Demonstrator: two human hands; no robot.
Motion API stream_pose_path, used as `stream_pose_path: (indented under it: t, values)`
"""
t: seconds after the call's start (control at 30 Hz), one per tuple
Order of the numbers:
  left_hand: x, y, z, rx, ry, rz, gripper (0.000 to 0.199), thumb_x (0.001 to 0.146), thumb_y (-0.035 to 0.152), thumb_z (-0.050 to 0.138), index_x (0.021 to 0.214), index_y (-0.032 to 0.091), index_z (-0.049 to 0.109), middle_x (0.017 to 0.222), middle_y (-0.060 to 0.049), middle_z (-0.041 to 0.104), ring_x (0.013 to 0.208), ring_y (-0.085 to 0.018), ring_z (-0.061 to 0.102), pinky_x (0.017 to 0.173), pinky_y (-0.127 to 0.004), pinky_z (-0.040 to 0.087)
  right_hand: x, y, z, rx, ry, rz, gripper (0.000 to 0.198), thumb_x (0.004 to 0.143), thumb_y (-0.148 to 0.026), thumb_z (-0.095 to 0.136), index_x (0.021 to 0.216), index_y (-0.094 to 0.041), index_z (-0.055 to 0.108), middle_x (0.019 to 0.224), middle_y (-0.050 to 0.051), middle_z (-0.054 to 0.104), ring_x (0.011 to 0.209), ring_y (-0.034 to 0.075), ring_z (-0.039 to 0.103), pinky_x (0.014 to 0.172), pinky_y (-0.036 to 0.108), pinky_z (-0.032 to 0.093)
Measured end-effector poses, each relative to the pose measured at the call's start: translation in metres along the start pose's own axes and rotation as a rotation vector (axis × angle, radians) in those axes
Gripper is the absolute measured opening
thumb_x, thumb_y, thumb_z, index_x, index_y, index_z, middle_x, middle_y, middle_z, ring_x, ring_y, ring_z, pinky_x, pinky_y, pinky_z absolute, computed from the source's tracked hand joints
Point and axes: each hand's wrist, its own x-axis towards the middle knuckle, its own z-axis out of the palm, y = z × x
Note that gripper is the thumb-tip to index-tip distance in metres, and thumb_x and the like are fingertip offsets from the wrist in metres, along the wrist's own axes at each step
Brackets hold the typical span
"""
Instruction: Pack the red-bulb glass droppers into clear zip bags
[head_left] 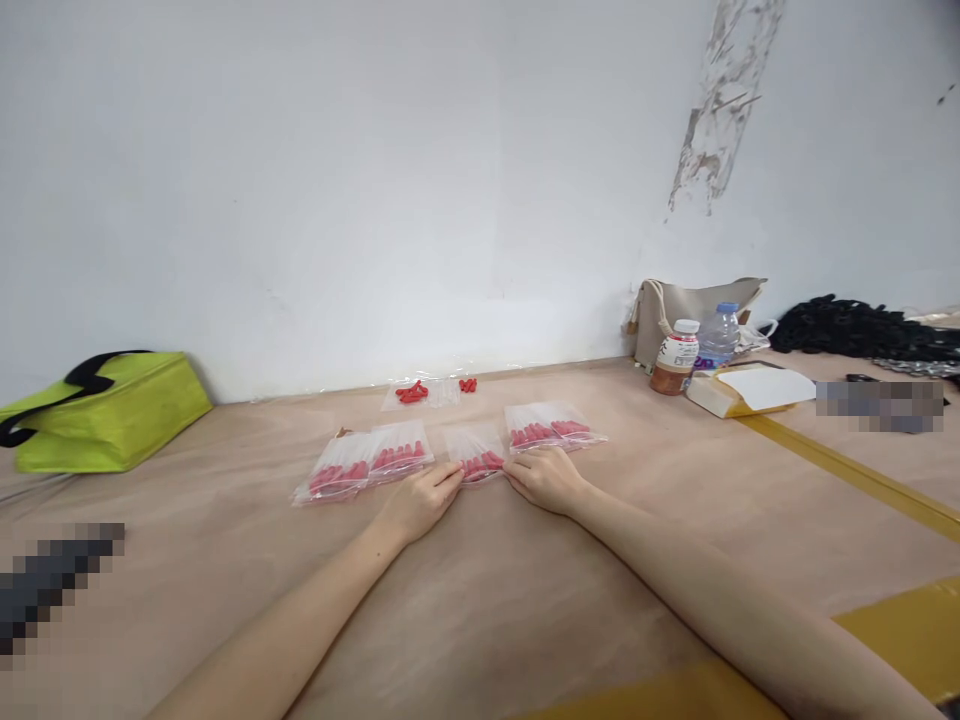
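Note:
A clear zip bag with several small red pieces inside lies flat on the covered table before me. My left hand is closed on its left near corner, and my right hand on its right near corner. To the left rest overlapping bags of red pieces, close to my left wrist. More bags of red pieces lie just beyond my right hand. What exactly the red pieces are is too small to tell.
Near the wall lie red pieces on clear plastic and a smaller red cluster. A lime-green bag sits at left. At right stand a drink bottle, a water bottle, a beige bag and a black heap.

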Motion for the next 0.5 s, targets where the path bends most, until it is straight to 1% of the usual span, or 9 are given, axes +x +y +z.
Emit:
stream_pose_path:
  t: [0.13,0.2,0.27,0.33,0.4,0.47,0.5]
  values:
    - [0.004,0.000,-0.003,0.013,-0.016,0.029,0.030,0.092,0.018,0.035,0.086,0.014,0.064,0.086,-0.007,0.066,0.075,-0.017,0.063,0.067,-0.028,0.053,-0.001,0.000,0.000,0.017,0.017,-0.065,0.025,0.085,-0.013,0.037,0.074,-0.016,0.059,0.063,0.002,0.059,0.059,0.009,0.052,0.052,0.022,0.028]
    - [0.003,0.001,-0.005,0.013,-0.027,0.029,0.030,0.092,0.018,0.035,0.084,0.014,0.064,0.084,-0.006,0.066,0.072,-0.016,0.063,0.064,-0.027,0.053,-0.002,0.000,-0.002,0.060,0.013,-0.081,0.026,0.086,-0.015,0.037,0.073,-0.016,0.060,0.064,0.002,0.059,0.059,0.009,0.051,0.052,0.022,0.029]
    - [0.003,0.001,-0.006,0.010,-0.034,0.023,0.031,0.092,0.018,0.035,0.082,0.014,0.064,0.083,-0.006,0.066,0.071,-0.016,0.063,0.062,-0.026,0.052,-0.002,-0.001,-0.007,0.131,-0.004,-0.045,0.023,0.085,-0.025,0.041,0.075,-0.017,0.060,0.066,0.002,0.059,0.061,0.010,0.051,0.052,0.022,0.030]
    - [0.002,0.002,-0.006,0.006,-0.034,0.011,0.031,0.092,0.018,0.035,0.082,0.014,0.064,0.084,-0.006,0.066,0.070,-0.015,0.063,0.061,-0.025,0.052,0.001,-0.004,-0.012,0.193,-0.014,0.033,0.021,0.081,-0.033,0.046,0.082,-0.019,0.061,0.071,0.002,0.059,0.066,0.011,0.052,0.054,0.023,0.031]
    - [0.001,0.002,-0.006,0.002,-0.030,-0.004,0.030,0.092,0.019,0.036,0.082,0.014,0.064,0.086,-0.006,0.066,0.070,-0.015,0.063,0.061,-0.025,0.052,0.007,-0.009,-0.015,0.217,-0.016,0.082,0.022,0.078,-0.034,0.049,0.091,-0.021,0.061,0.080,0.004,0.060,0.073,0.013,0.052,0.057,0.023,0.032]
    - [0.002,0.003,-0.007,-0.003,-0.031,-0.014,0.030,0.091,0.019,0.036,0.083,0.015,0.064,0.088,-0.006,0.066,0.071,-0.016,0.063,0.062,-0.025,0.052,0.015,-0.015,-0.016,0.203,-0.037,0.063,0.022,0.078,-0.029,0.048,0.094,-0.022,0.061,0.089,0.004,0.059,0.077,0.014,0.052,0.058,0.023,0.032]
    - [0.002,0.003,-0.007,-0.007,-0.034,-0.016,0.029,0.091,0.020,0.036,0.084,0.015,0.064,0.088,-0.006,0.066,0.072,-0.016,0.063,0.062,-0.026,0.051,0.019,-0.017,-0.016,0.190,-0.060,0.041,0.022,0.078,-0.028,0.047,0.093,-0.022,0.061,0.089,0.004,0.059,0.077,0.014,0.052,0.057,0.023,0.031]
